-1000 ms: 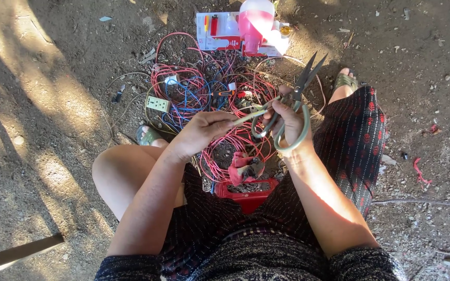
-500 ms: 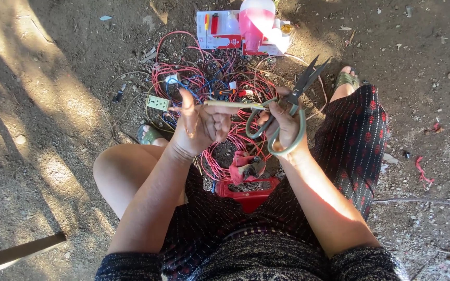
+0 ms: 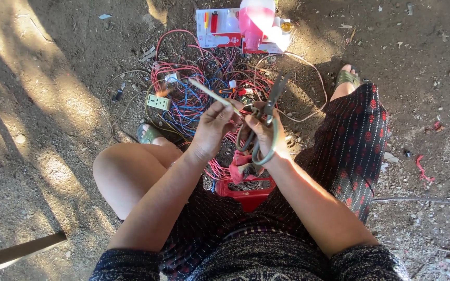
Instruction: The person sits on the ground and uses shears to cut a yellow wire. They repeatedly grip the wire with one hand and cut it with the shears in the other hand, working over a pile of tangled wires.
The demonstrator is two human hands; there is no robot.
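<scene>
Holding: the left hand (image 3: 215, 122) pinches a pale length of cable (image 3: 212, 93) near its lower end, fingers closed on it; the right hand (image 3: 264, 135) is closed around the grey-handled scissors (image 3: 264, 122).
Cable position: raised in front of the person's knees, above the wire heap, slanting up and to the left from the two hands.
Change in the cable: a second ago it lay nearly level between the hands; now its free end points up and away, so it has been swung round and drawn out to the left.
Change in the hands: the left hand, open-fingered half a second ago, has tightened on the cable and moved close against the right hand.
Scissors: blades point up and away from the person, just right of the cable; whether they touch it I cannot tell.
Meaning: judged from this, the cable is being lined up for work near the gripped end, not set down.
Below: a tangle of red and blue wires (image 3: 204, 88) on the dirt ground (image 3: 53, 104), a pale green socket block (image 3: 158, 101) at its left edge, and a red tray (image 3: 246, 195) between the knees.
</scene>
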